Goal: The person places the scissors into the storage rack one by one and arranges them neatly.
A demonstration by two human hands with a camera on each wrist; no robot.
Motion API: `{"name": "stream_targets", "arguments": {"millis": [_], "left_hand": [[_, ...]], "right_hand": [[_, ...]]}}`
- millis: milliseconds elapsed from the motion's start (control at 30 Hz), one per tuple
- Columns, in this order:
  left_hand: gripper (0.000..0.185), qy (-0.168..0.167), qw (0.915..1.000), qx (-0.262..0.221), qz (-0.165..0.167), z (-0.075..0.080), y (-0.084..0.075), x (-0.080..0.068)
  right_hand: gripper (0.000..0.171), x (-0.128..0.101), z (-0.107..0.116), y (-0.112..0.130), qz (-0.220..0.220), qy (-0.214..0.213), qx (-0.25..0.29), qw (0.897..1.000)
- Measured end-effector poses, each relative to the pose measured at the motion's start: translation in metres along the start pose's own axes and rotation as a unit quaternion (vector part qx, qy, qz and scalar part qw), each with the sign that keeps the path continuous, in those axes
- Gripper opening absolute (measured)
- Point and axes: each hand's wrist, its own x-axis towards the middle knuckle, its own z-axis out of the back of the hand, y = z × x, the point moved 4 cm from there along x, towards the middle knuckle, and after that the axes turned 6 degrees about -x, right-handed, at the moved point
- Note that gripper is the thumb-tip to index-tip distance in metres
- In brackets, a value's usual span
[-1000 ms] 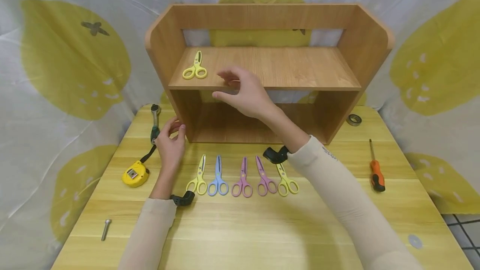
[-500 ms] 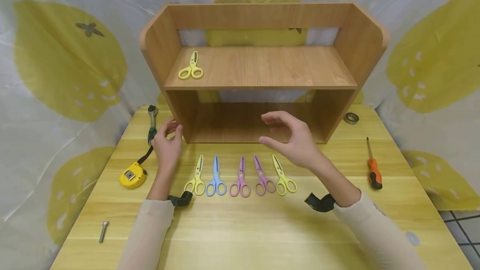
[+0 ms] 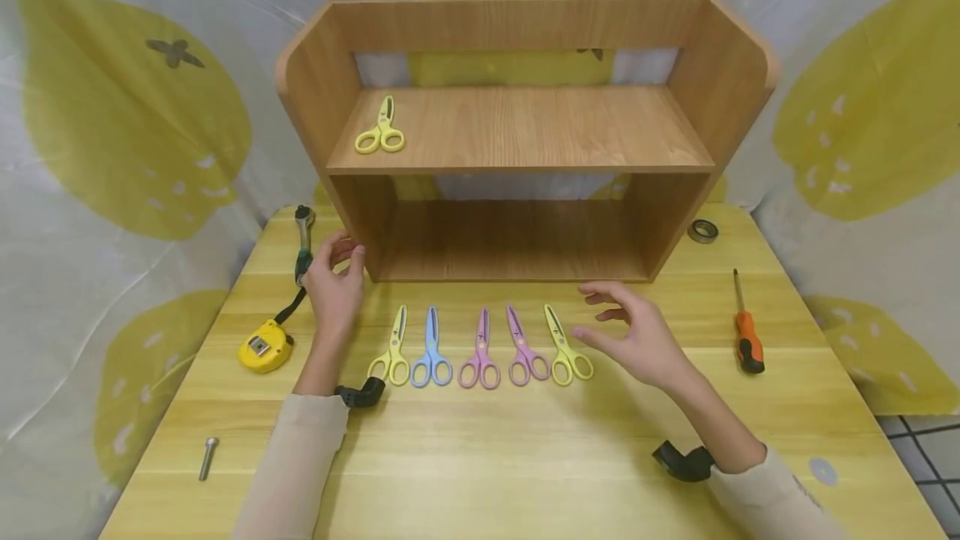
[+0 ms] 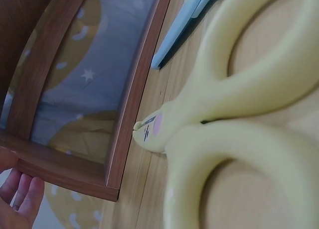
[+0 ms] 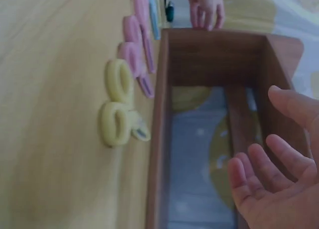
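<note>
A wooden two-level shelf (image 3: 675,215) stands at the back of the table. One pair of yellow scissors (image 3: 381,127) lies on its upper board, at the left. In front of it lie a row of scissors: yellow (image 3: 392,348), blue (image 3: 432,350), pink (image 3: 481,352), purple (image 3: 522,348) and yellow (image 3: 564,348). My left hand (image 3: 347,255) rests against the shelf's lower left corner, fingers loosely bent and holding nothing. My right hand (image 3: 596,315) hovers with relaxed fingers just right of the rightmost yellow scissors (image 5: 117,109). The left wrist view is filled by the left yellow scissors' handles (image 4: 239,139).
A yellow tape measure (image 3: 264,348) and a ratchet wrench (image 3: 303,240) lie left of my left hand. A bolt (image 3: 209,457) sits at the front left. On the right are an orange screwdriver (image 3: 746,327), a bearing ring (image 3: 702,231) and a washer (image 3: 822,471).
My right hand came down from the upper shelf board, past the lower opening, to the table beside the rightmost yellow scissors. My left hand stayed at the shelf's corner.
</note>
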Motion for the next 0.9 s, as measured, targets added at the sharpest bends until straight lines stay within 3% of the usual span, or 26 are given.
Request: {"name": "stream_targets", "arguments": {"millis": [267,533,900], "left_hand": [[0.031,0.004,1.0000,0.004,0.002,-0.001,0.000,0.000],[0.030,0.005,1.0000,0.004,0.001,0.000,-0.001,0.000],[0.031,0.006,1.0000,-0.002,0.002,0.000,-0.001,-0.001]], "right_hand": [[0.056,-0.015,-0.010,-0.040,-0.040,0.021,-0.004,0.999],[0.062,-0.022,-0.022,-0.054,-0.066,0.047,0.021,0.996],[0.061,-0.026,-0.032,-0.066,-0.045,0.050,0.028,0.997]]}}
